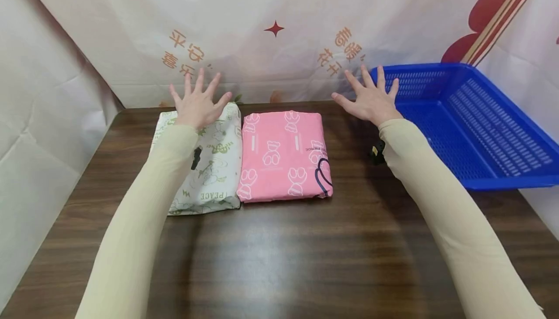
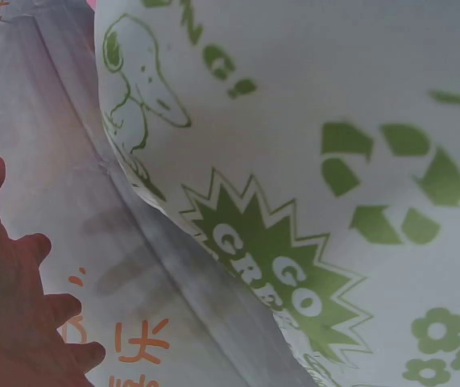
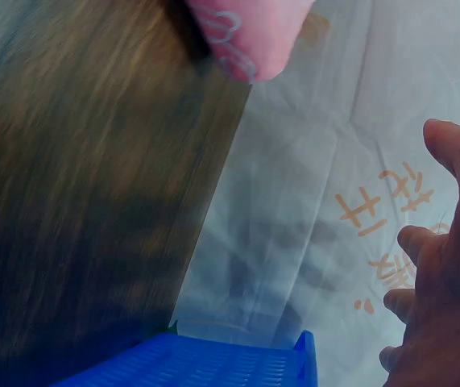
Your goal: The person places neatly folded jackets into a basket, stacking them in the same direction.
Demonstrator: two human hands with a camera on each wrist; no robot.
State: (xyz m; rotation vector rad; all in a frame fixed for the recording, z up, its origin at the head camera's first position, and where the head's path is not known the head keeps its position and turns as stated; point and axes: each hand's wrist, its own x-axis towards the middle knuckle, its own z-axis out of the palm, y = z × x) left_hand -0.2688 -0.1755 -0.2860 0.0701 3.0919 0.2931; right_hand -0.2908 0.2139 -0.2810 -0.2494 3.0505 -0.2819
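Observation:
Two flat folded packages lie side by side on the wooden table. The left one is a white package (image 1: 218, 163) with green prints and the word PEACE, and its "GO GREEN" badge fills much of the left wrist view. Against it rests a pink package (image 1: 284, 159) with white bear outlines. My left hand (image 1: 198, 105) is held over the far part of the white package, fingers spread, holding nothing. My right hand (image 1: 371, 98), likewise with fingers spread and holding nothing, is near the left rim of a blue plastic basket (image 1: 506, 183).
The basket stands on the right side of the brown table (image 1: 279, 256). A pale printed cloth (image 1: 271, 61) with orange characters and a red star hangs behind the table's far edge. More white cloth (image 1: 39, 115) hangs at the left side.

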